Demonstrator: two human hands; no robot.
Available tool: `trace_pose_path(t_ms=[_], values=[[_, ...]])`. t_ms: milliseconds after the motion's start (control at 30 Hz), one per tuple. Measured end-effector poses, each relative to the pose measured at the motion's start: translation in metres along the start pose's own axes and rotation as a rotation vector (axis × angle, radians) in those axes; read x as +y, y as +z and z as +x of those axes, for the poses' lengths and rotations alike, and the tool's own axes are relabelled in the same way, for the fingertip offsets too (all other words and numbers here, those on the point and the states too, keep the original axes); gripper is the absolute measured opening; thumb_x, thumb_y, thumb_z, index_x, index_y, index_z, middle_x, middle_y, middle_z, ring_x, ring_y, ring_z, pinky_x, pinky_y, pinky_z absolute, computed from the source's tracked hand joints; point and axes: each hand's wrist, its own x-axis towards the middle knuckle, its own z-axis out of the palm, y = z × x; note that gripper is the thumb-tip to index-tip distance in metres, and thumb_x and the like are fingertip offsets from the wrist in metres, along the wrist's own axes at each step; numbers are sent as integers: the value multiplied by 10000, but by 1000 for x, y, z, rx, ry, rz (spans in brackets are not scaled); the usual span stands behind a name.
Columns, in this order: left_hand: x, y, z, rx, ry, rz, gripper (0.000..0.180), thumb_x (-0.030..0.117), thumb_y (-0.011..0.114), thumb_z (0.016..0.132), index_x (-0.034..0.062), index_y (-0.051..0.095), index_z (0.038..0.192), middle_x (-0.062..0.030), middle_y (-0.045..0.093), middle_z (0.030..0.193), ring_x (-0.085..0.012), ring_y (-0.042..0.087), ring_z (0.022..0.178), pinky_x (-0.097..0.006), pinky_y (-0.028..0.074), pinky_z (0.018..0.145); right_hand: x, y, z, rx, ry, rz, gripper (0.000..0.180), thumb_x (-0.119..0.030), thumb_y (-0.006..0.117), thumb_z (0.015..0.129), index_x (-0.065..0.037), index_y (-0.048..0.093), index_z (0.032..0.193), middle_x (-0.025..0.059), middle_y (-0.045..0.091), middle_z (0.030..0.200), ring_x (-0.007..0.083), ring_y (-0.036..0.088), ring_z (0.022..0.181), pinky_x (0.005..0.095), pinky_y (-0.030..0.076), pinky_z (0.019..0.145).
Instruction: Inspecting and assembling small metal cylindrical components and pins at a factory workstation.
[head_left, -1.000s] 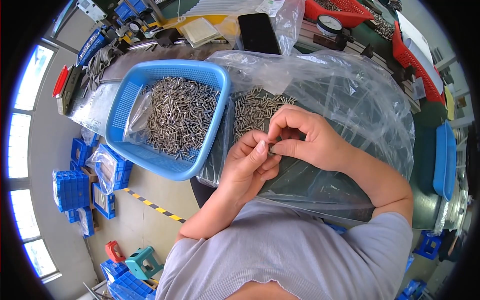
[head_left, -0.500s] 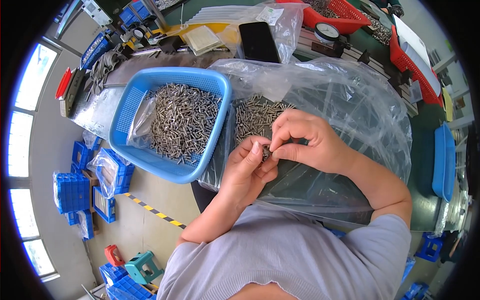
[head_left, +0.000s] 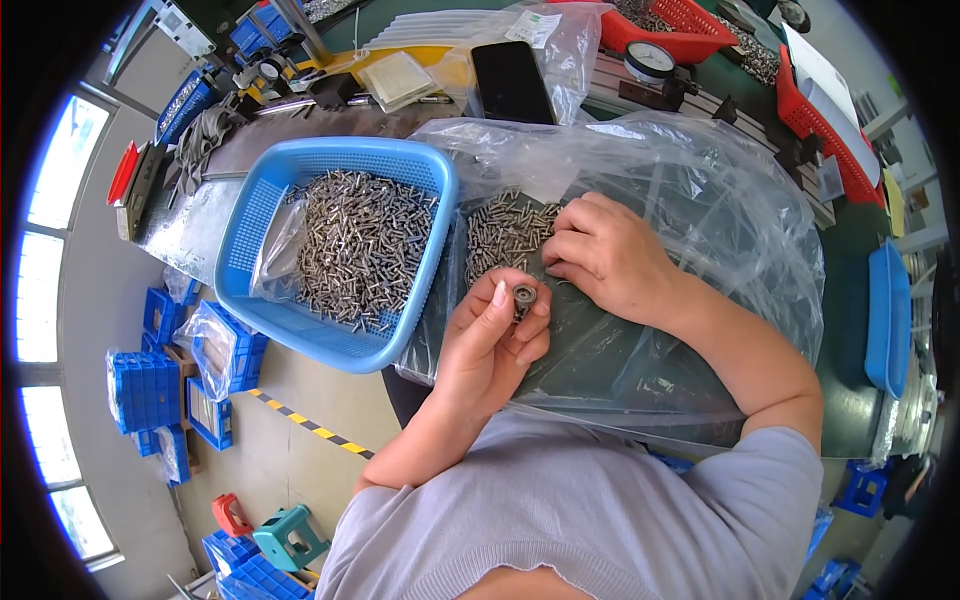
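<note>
A small round metal ring-shaped part [head_left: 524,295] is held between the thumb and fingers of my left hand [head_left: 482,335], its hollow end facing up. To its right, my right hand [head_left: 612,258] rests low at the edge of a loose pile of small metal pins [head_left: 505,228]. The fingers of that hand are curled together and point down; whether a pin is between them is hidden. The pile lies on a clear plastic sheet [head_left: 690,220]. Left of it stands a blue plastic basket [head_left: 447,190] full of similar pins [head_left: 365,245], with a clear bag [head_left: 280,250] inside.
Behind the sheet lie a black phone [head_left: 512,82] and a flat pale packet [head_left: 400,80]. A dial gauge [head_left: 650,62] stands at the back right near red baskets [head_left: 680,42]. A blue tray [head_left: 887,320] sits at the right edge. Blue crates [head_left: 145,390] are on the floor at left.
My right hand has moved away from the ring-shaped part, right and slightly up, to the pin pile. My left hand keeps hold of the part, its round end now showing.
</note>
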Motion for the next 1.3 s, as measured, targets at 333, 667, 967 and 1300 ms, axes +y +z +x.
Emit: trace_pose_path(t_ms=[333, 667, 967, 1300], values=[[-1, -4, 1, -62, 13, 18, 261, 245, 514, 958, 64, 542, 1144, -84, 503, 935, -98, 386, 692, -195, 342, 536, -2, -3, -2, -54, -22, -12, 177, -108, 733, 649, -78, 613, 775, 54, 540, 785, 261, 548, 787, 374, 457, 684], [0, 1, 1, -43, 1, 11, 204, 223, 499, 967, 59, 542, 1081, -78, 520, 896, -96, 397, 666, -215, 334, 554, -1, 0, -4, -58, -86, -55, 189, -101, 713, 656, -81, 598, 805, 58, 538, 756, 267, 550, 761, 393, 440, 653], [0, 0, 0, -20, -15, 51, 179, 190, 543, 944, 63, 545, 1070, -76, 548, 912, -86, 399, 667, -214, 339, 554, -31, -24, 5, -143, 474, 756, 79, -48, 653, 829, -24, 586, 864, 31, 581, 806, 127, 555, 773, 252, 438, 707], [0, 3, 3, 14, -40, 61, 167, 197, 576, 930, 69, 546, 1032, -28, 545, 867, -72, 393, 655, -212, 327, 545, -24, -14, 2, -59, 218, 745, 68, -15, 668, 809, -26, 611, 844, 41, 576, 877, 151, 550, 835, 265, 441, 727]])
